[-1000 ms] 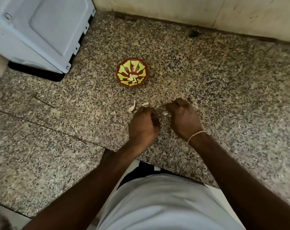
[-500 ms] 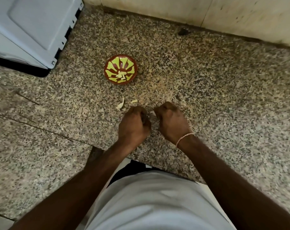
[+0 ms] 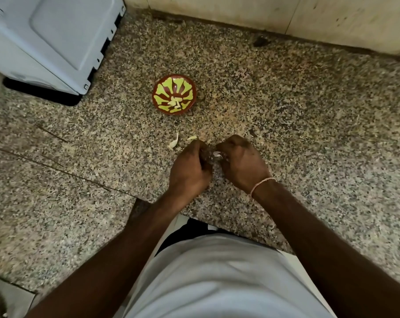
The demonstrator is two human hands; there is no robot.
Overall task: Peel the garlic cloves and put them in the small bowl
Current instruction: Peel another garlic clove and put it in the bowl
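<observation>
No readable writing or brand anywhere: the pale grey appliance [image 3: 50, 35] shows only bare panels and black clips, and the small bowl [image 3: 174, 94] carries a yellow-green petal pattern on red-brown, no text.

Landmark = small bowl, sitting on the speckled granite counter [image 3: 309, 125].

Hard to see / cut off:
- Appliance is cropped by the top and left edges; it sits well left of the bowl, further back.
- Fingertips of both hands are turned away from the camera, so the exact grip is mostly hidden.
- Person's torso in a light shirt [image 3: 217, 278] blocks the lower counter edge; a dark gap shows just above it.
- A small dark spot [image 3: 259, 41] near the wall, right of and behind the bowl; can't tell what it is.

Task items:
- Several pale peeled cloves [image 3: 175, 102] lie inside the bowl, toward its near side.
- Two loose pale pieces on the counter on the near side of the bowl: a curved one [image 3: 173, 144] and a smaller one [image 3: 191, 138] just right of it. Clove or skin, can't tell.
- The garlic clove [image 3: 217, 154] being worked shows as a white bit between the two hands, nearer than the bowl and slightly right.

Hands:
- Left hand [image 3: 189, 171] is curled, fingers closed round the clove from the left.
- Right hand [image 3: 241, 164] is curled, pinching the same clove from the right; a thin wrist thread [image 3: 262, 183] sits behind it.
- Both hands are near each other, knuckles almost touching, over the counter and well clear of the bowl.
</observation>
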